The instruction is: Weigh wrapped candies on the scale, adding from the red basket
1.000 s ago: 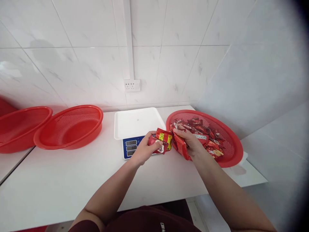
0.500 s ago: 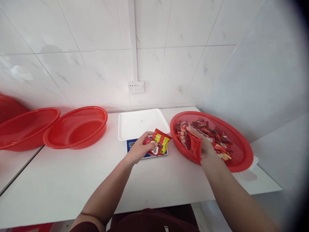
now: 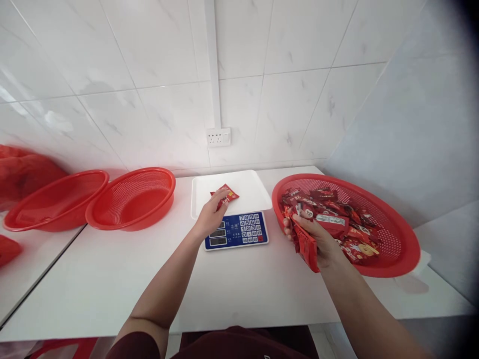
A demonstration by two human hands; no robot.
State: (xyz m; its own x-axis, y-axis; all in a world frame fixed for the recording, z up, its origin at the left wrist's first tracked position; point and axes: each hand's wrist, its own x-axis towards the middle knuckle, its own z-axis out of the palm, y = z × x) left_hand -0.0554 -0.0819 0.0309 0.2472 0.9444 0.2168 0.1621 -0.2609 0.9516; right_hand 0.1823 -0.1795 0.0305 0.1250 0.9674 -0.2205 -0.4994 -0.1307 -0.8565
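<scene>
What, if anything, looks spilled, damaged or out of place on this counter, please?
Nothing stands out. The left hand rests on a red packet on the scale's white tray; the right hand grips packets at the rim of the full basket. No packets lie loose on the counter.

My left hand [image 3: 210,216] is stretched forward on a nearly straight arm, back of the hand up, wrist level, fingers [image 3: 218,199] curled loosely downward with the tips pinched together. My right hand [image 3: 313,238] sits nearer my body, forearm angled in from the lower right, palm turned inward and upward, fingers [image 3: 290,225] wrapped closed in a grip, thumb lying across the top. Both forearms are bare; a dark red sleeve shows at my left upper arm. The two hands are well apart.
</scene>
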